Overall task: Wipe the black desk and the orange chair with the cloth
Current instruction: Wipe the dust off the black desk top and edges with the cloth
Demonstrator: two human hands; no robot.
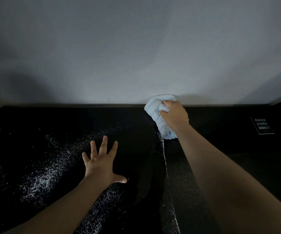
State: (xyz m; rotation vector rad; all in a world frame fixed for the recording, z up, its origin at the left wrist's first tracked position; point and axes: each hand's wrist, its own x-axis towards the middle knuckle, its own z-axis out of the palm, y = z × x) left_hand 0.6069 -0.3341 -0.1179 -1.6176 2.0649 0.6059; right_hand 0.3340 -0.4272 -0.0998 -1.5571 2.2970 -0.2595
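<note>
**Cloth at the back edge of a speckled black counter**

At the far left, the black counter [18, 125] ran up against a pale grey wall [119, 48], its near and left surface scattered with white specks [43, 176] that lay thickest in a patch left of centre and thinned out toward the back.

Just right of that patch, the left hand [100, 162] lay palm down on the counter, fingers straight and fanned wide apart, thumb stretched out to the right, holding nothing. More specks trailed below its wrist toward the near edge.

Further right, a thin line of white specks [165, 159] ran from near the cloth down toward the near edge of the counter, between the two forearms.

Above that line, the light blue cloth [155, 107] sat bunched at the back of the counter, its top reaching the foot of the wall. The right hand [174, 114] gripped it from above, fingers curled into the folds, with a flap of cloth hanging out below the wrist.

At the far right, a small dark label with pale lettering [262, 125] lay on the counter, too blurred to read.
</note>
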